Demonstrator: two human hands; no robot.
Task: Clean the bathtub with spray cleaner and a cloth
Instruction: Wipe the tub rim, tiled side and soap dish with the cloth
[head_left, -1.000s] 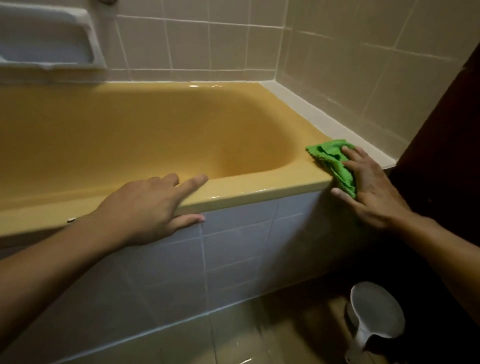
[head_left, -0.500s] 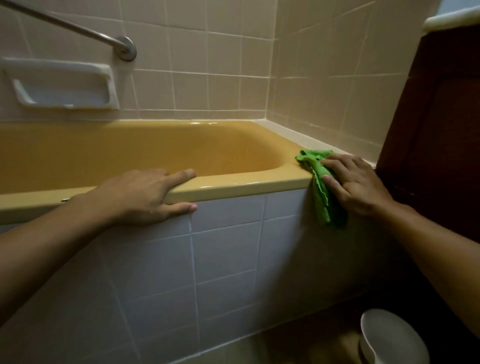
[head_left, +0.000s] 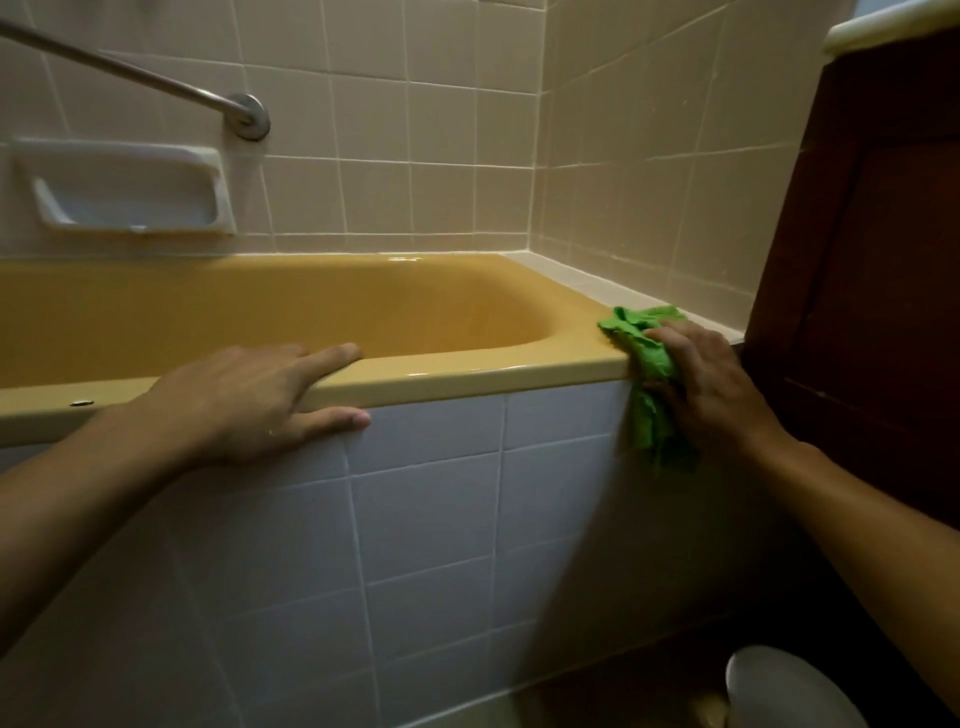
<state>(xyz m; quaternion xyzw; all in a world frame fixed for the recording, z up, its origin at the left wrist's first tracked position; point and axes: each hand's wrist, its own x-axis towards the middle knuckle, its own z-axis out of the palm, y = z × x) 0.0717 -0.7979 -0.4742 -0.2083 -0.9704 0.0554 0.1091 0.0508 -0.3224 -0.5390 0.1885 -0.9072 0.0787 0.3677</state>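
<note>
- Upper left of the frame: a soap dish (head_left: 124, 189) and a metal rail (head_left: 156, 78) are fixed to the wall tiles above the bathtub (head_left: 467, 376); neither is involved.
- Left of centre: the left hand (head_left: 260, 400) rests on the tub's near rim with straight fingers laid over the top and the thumb on the white tiles below. It holds nothing and looks like a brace.
- Right of centre: the green cloth (head_left: 636, 338) is bunched on the rim's near right corner, with its tail hanging down the tiled front.
- The right hand (head_left: 711, 384) has its fingers curled over the cloth and presses it onto that corner. The hands are well apart.
- Step in hand, as I judge it: wiping the rim at its right end.
- Next move likely calls for steady pressure while drawing the cloth along the rim, then reaching down into the basin.
- No spray cleaner is in view.
</note>
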